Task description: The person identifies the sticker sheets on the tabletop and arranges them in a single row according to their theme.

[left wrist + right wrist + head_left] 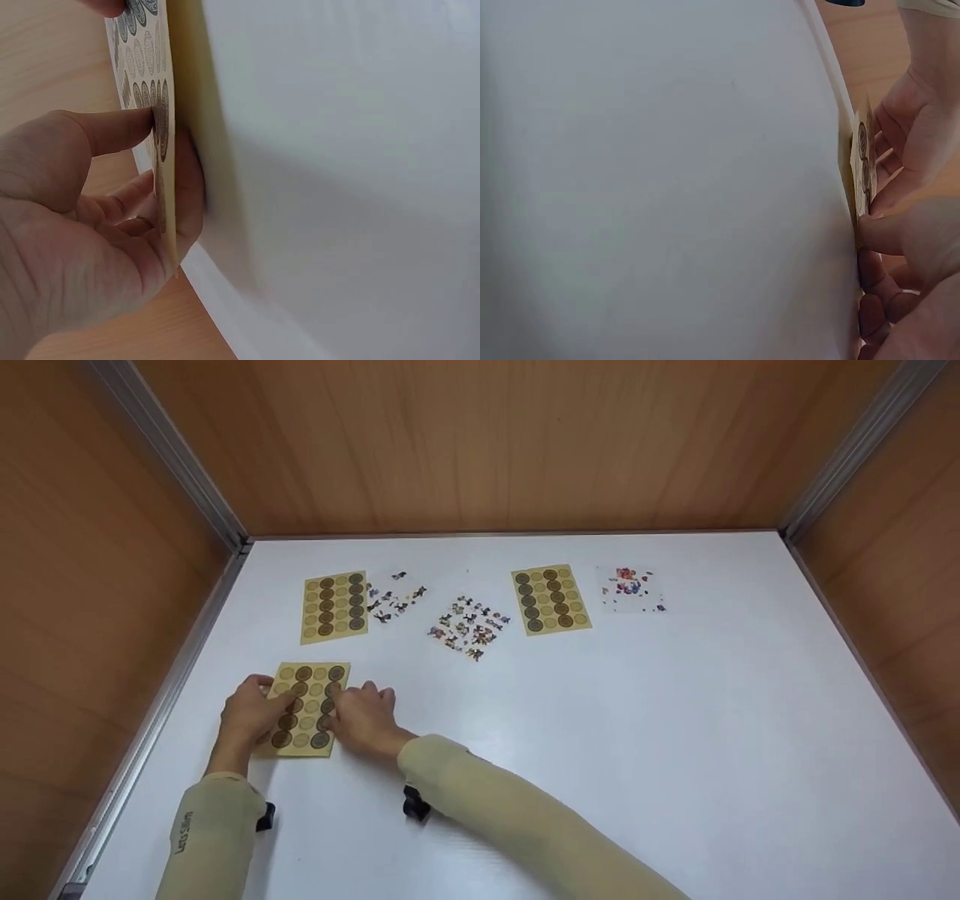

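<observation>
Currently, towards the left of the surface [675, 735], the coin-patterned sheet [307, 724], long axis front-to-back, is pinched by the fingers of the left hand [253, 711] and right hand [365, 717] at opposite long edges.

This is looking like a built work booth; what building is housing it, I cannot tell. 3 wood-grain panels [510, 450] are enclosing the far, left and right edges of a white surface [637, 735]. 2 metal posts [169, 442] are standing at its far corners, and a metal rail [152, 727] is running along its left edge.
</observation>
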